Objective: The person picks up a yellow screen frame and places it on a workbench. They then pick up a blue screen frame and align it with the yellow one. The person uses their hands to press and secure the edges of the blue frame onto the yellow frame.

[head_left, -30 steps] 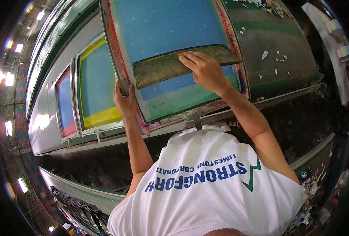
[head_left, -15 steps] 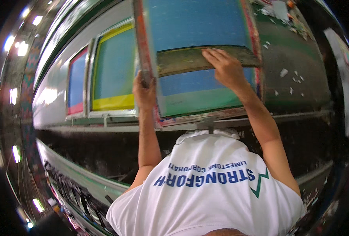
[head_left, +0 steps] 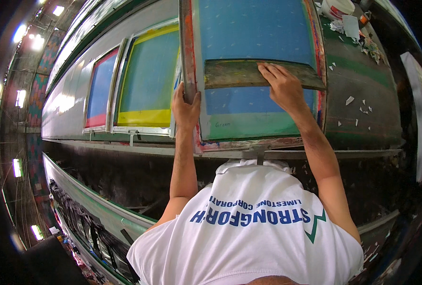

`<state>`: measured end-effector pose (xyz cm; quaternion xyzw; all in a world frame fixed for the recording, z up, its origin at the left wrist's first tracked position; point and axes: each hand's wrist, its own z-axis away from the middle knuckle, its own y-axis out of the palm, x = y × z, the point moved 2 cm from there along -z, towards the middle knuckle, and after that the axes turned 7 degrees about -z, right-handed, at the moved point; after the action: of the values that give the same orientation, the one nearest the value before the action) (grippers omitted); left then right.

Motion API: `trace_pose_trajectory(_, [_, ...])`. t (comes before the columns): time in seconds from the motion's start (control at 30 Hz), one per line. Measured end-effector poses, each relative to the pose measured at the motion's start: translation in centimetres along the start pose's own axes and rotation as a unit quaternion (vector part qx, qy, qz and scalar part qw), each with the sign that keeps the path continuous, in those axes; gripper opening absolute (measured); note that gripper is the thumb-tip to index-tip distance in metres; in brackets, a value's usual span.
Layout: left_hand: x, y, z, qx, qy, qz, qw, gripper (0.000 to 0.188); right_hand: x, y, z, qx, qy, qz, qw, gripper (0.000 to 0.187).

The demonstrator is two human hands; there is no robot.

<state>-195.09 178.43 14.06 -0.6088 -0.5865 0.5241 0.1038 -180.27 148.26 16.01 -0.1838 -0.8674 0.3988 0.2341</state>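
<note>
A screen-printing frame (head_left: 188,52) with blue mesh and a green lower band lies on the long table before me. Across its mesh sits a wide, dark, stained squeegee (head_left: 232,75). My right hand (head_left: 285,87) is closed on the squeegee's upper edge, right of its middle, fingers curled over the top. With its thumb apart from its fingers, my left hand (head_left: 186,108) grips the frame's left side rail near the lower corner. Part of that hand's grip is hidden behind the rail.
To the left lean or lie a yellow-bordered screen (head_left: 147,118) and a smaller red-and-blue screen (head_left: 101,95). Paper scraps (head_left: 349,100) dot the dark table at right. A white bucket (head_left: 338,8) stands at the far right. Dark cloth (head_left: 90,237) hangs behind me at left.
The whole view has shifted, so the frame and both hands appear farther right. Both hands keep their holds, and the squeegee lies at about the same place on the mesh.
</note>
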Motion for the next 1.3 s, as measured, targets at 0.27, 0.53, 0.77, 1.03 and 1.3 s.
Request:
trace_pose_trajectory(0.27, [-0.1, 0.0, -0.1, 0.007, -0.010, 0.017, 1.000, 0.064, -0.6, 0.8, -0.2, 0.009, 0.011, 0.008, 1.000, 0.053])
trace_pose_trajectory(0.53, [0.6, 1.3, -0.6, 0.055, -0.035, 0.028, 0.997, 0.068, 0.6, 0.4, 1.4, 0.027, -0.007, -0.014, 1.000, 0.051])
trace_pose_trajectory(0.77, [4.3, 5.8, -0.7, 0.096, -0.047, -0.023, 0.994, 0.071, 3.7, -0.4, 5.8, 0.070, 0.007, -0.028, 0.997, 0.039])
trace_pose_trajectory(1.03, [7.6, 9.7, -0.6, 0.123, -0.064, 0.006, 0.990, 0.070, 6.0, -0.4, 9.2, 0.144, 0.046, -0.046, 0.987, 0.038])
trace_pose_trajectory(1.3, [8.1, 11.4, 0.1, 0.143, -0.080, -0.034, 0.986, 0.069, 7.2, 0.8, 11.7, 0.189, 0.070, -0.053, 0.978, 0.043])
